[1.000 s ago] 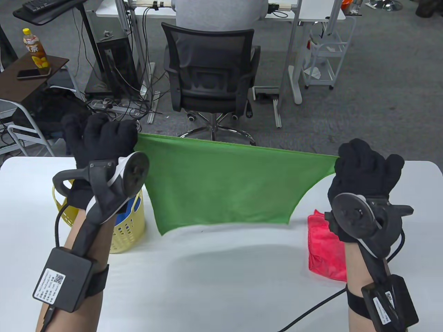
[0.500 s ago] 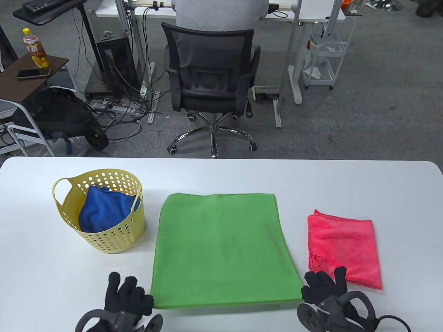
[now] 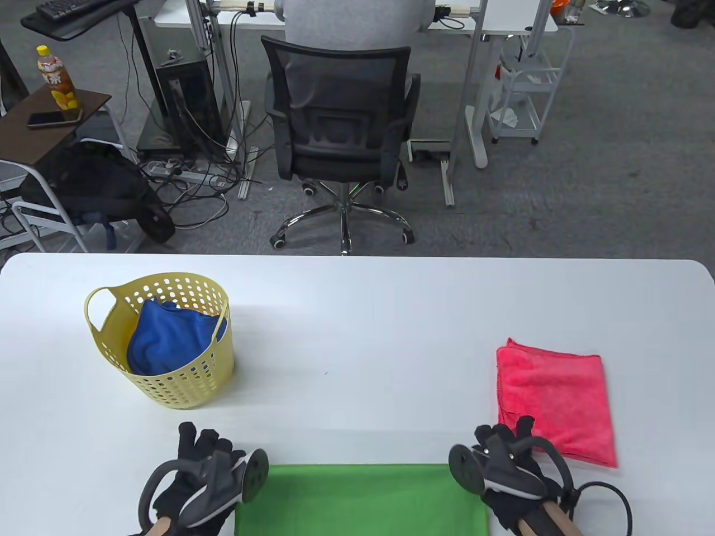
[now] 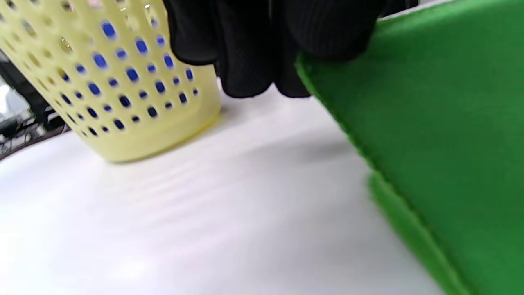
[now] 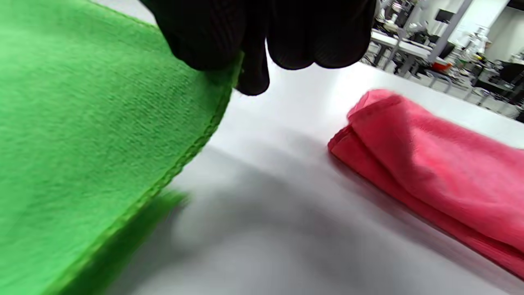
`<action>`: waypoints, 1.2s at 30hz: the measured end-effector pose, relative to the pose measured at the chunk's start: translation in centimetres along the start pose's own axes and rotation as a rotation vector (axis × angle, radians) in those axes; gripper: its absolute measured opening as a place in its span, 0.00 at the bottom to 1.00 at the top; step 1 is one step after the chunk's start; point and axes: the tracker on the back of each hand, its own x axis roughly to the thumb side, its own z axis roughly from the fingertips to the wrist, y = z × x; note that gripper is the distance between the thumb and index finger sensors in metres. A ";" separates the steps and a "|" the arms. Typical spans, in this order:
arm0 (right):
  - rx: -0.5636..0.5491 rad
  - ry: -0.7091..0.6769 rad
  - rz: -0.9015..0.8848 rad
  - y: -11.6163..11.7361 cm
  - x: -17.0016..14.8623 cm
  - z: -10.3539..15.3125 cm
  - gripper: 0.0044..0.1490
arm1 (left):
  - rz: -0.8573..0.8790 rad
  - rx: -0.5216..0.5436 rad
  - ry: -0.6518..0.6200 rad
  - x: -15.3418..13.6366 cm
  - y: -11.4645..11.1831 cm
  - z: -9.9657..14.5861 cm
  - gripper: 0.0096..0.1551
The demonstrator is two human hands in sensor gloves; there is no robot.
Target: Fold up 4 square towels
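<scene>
The green towel (image 3: 360, 498) lay at the near edge of the white table (image 3: 357, 312), only a strip of it showing in the table view, running off the bottom edge between the two hands. In the wrist views a second green layer showed under the top one, so the cloth was doubled along the sides there. The left hand (image 3: 204, 474) was at the towel's left corner, and the left wrist view showed its gloved fingers (image 4: 262, 45) pinching the corner of the upper layer, lifted a little off the table. The right hand (image 3: 511, 469) was at the right corner; the right wrist view had its fingers (image 5: 213, 32) closed over that corner too, gripping the hem of the top layer.

And off to the right, just beside the right hand, sat the pink towel (image 3: 553, 399), folded into a neat rectangle and flat on the table; the fingertips reached close to its near edge, though I could not tell if they touched. Over on the left, beyond the left hand, stood the yellow basket (image 3: 192, 385), upright, perforated walls, with a blue towel (image 3: 167, 340) bunched inside it. Beyond the table's far edge, a black office chair (image 3: 341, 123) stood on grey carpet.
</scene>
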 end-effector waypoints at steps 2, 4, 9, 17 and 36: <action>0.073 0.065 0.005 1.2 -0.1 -1.9 0.33 | 0.001 -0.063 0.044 0.4 -0.9 -1.8 0.28; 0.049 0.124 0.023 1.4 -0.5 -1.8 0.40 | 0.009 -0.031 0.076 0.2 -1.5 -2.7 0.33; 0.269 0.233 -0.142 1.9 -1.2 1.9 0.42 | 0.102 0.075 0.080 -1.4 -2.3 -2.3 0.33; 0.234 0.213 -0.442 5.0 1.1 4.4 0.29 | 0.203 0.079 0.066 -2.2 -2.4 -2.4 0.34; 0.000 0.266 -0.964 0.2 -4.2 5.4 0.24 | 0.287 0.098 0.074 -3.6 -2.6 -2.3 0.34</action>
